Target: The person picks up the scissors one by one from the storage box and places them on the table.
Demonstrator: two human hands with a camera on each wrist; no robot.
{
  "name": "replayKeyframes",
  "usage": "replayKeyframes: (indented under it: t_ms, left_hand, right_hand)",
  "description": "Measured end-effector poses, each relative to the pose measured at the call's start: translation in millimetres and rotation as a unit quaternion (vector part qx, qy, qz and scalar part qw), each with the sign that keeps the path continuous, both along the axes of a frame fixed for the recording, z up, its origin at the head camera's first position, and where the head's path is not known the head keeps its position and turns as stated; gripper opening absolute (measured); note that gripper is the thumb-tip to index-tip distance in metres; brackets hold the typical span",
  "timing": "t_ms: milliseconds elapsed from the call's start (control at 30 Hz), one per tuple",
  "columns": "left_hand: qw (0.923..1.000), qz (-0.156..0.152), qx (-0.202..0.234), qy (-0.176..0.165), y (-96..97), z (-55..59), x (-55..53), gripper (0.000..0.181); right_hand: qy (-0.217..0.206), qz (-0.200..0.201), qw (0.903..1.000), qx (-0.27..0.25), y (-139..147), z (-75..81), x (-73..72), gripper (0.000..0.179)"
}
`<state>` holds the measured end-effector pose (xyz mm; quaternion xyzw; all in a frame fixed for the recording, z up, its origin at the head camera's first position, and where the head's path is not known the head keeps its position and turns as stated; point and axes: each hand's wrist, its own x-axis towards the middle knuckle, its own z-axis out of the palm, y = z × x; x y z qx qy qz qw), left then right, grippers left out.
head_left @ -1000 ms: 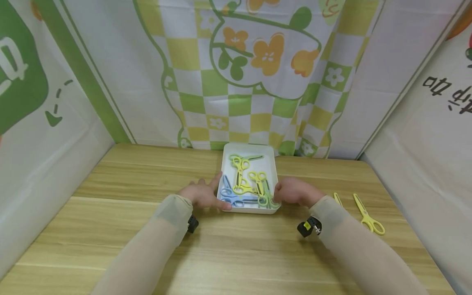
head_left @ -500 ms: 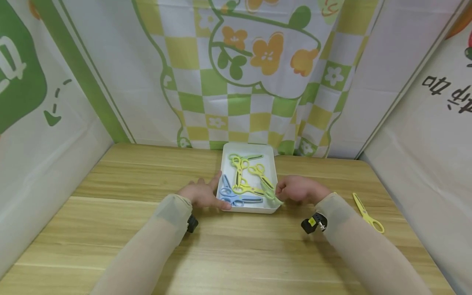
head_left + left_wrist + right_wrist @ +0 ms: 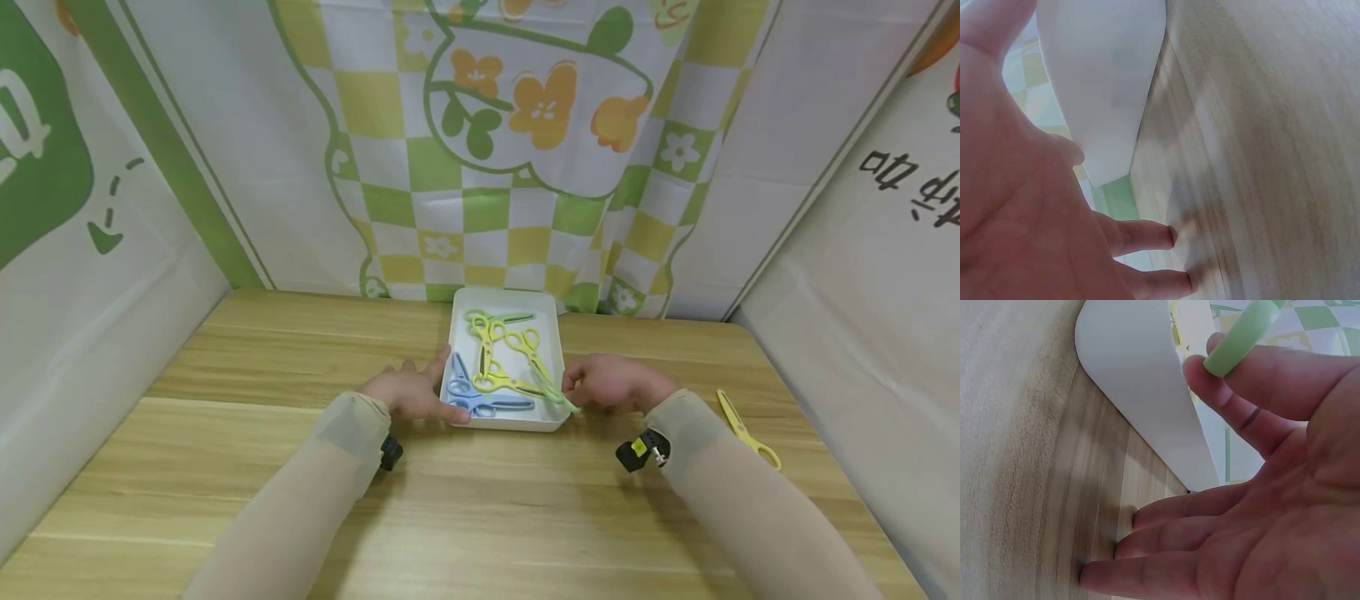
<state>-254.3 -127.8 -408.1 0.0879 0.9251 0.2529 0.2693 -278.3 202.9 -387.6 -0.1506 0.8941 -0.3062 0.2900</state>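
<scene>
Left hand (image 3: 408,393), fingers spread, touches the white tray (image 3: 510,424) at its eight o'clock; blue scissors (image 3: 483,402) lie inside toward seven. Green scissors (image 3: 1244,337), at four, are pinched by the right hand (image 3: 615,382). Farther out, four o'clock: yellow scissors (image 3: 741,425).

Pale green scissors (image 3: 1246,336), yellow scissors (image 3: 487,350), light blue scissors (image 3: 510,403); plain white tray (image 3: 510,425).
The table (image 3: 525,517) is honey-brown, streaked with darker wood grain; the sleeves (image 3: 288,500) are beige. The curtain (image 3: 487,213) is checked in green, yellow and white, with white flowers in some squares, and orange blossoms and green leaves on a green-outlined white patch. One white wall sheet (image 3: 862,300) bears black characters; another wall sheet (image 3: 112,333), a big green shape and dashed green arrow.
</scene>
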Motion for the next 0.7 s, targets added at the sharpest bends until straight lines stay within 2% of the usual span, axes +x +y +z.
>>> replayKeyframes:
  t_ms: [167,300,400,567,700]
  left_hand:
    - [1.0,-0.001,0.001,0.002,0.9,0.8,-0.2,0.126]
    - [1.0,-0.002,0.004,0.004,1.2,0.5,0.1,0.126]
    - [1.0,0.0,0.006,0.001,0.9,-0.1,0.4,0.127]
    - [1.0,0.001,0.003,-0.003,0.5,-0.5,-0.1,0.127]
    - [1.0,0.001,-0.004,-0.005,0.9,-0.2,0.2,0.128]
  right_hand:
    - [-0.001,0.014,0.9995,-0.029,7.3,-1.1,-3.4,0.008]
    - [-0.043,-0.014,0.9965,-0.07,17.7,-0.4,-6.0,0.005]
    - [-0.065,-0.045,0.993,-0.088,25.6,-0.7,-7.7,0.013]
    - [-0.078,-0.068,0.9882,-0.113,34.8,-2.1,-7.6,0.033]
    - [-0.102,-0.081,0.9798,-0.152,40.4,-3.4,-6.2,0.036]
